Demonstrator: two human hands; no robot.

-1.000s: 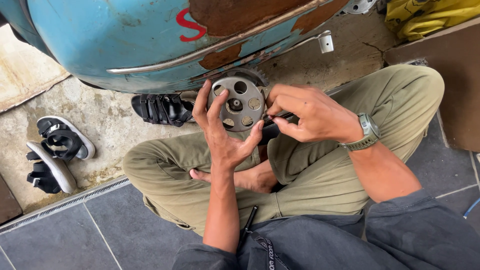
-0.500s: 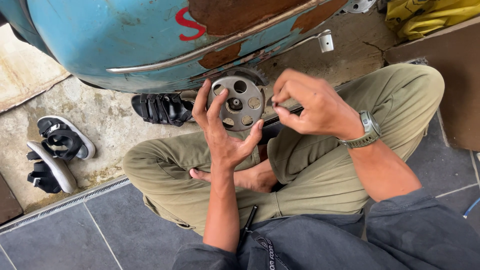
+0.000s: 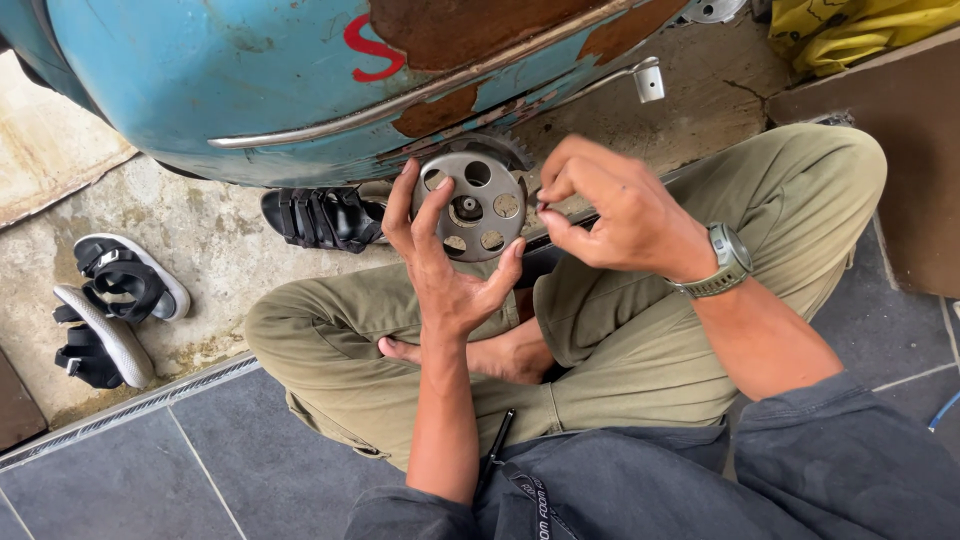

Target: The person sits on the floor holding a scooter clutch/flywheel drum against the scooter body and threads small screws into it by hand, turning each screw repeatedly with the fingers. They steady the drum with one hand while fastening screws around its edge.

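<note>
The left hand [image 3: 440,265] has its grip around a round grey metal wheel with holes [image 3: 478,205], held upright above the crossed legs, just below the rusty blue scooter body [image 3: 250,80]. The right hand [image 3: 610,215] hovers beside the wheel's rim, its grip pinched on something too small to identify. Judging by this, a fitting step is in hand; steadying the wheel matters.

Our right hand [image 3: 615,215] has lifted off the dark tool and now pinches beside the perforated disc [image 3: 480,205]
</note>
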